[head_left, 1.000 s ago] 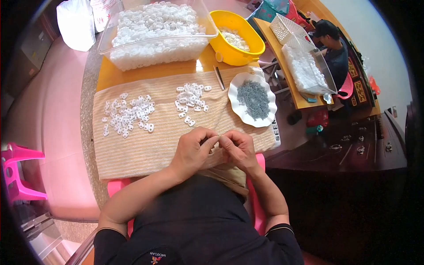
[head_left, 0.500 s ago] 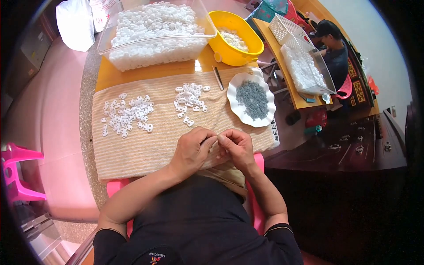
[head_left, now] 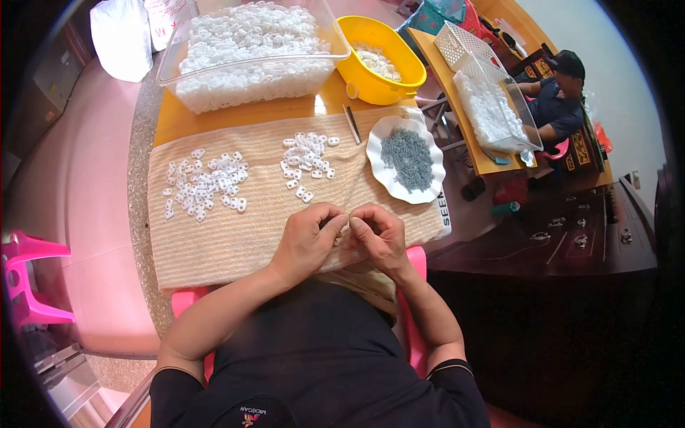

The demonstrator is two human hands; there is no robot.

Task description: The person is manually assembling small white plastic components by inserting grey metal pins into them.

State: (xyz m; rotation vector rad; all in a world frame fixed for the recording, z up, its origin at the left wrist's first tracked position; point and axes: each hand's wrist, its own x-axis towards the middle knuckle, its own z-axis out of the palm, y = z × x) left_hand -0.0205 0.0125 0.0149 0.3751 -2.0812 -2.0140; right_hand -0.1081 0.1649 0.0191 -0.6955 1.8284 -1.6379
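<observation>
My left hand (head_left: 312, 235) and my right hand (head_left: 379, 235) meet over the near edge of a striped tan cloth (head_left: 228, 257). Thumbs and forefingers are pinched together tip to tip; whatever sits between them is too small to make out. Beyond my left hand lies a small pile of white two-holed plastic pieces (head_left: 308, 155). A larger pile of similar white pieces (head_left: 207, 182) spreads farther left. Beyond my right hand stands a white scalloped plate (head_left: 378, 172) holding many small grey pieces (head_left: 410, 160). A dark pen-like stick (head_left: 352, 125) lies beside the plate.
A clear bin (head_left: 257, 68) heaped with white pieces and a yellow basin (head_left: 349, 53) stand at the back of the table. On another table at right is a clear bin (head_left: 528, 128), with a co-worker (head_left: 560, 107) beside it. A pink stool (head_left: 32, 285) stands at left.
My hands have drawn slightly closer, the right shifting a little left and away from me, fingertips still pinched. At the other table, the co-worker has moved to the right.
</observation>
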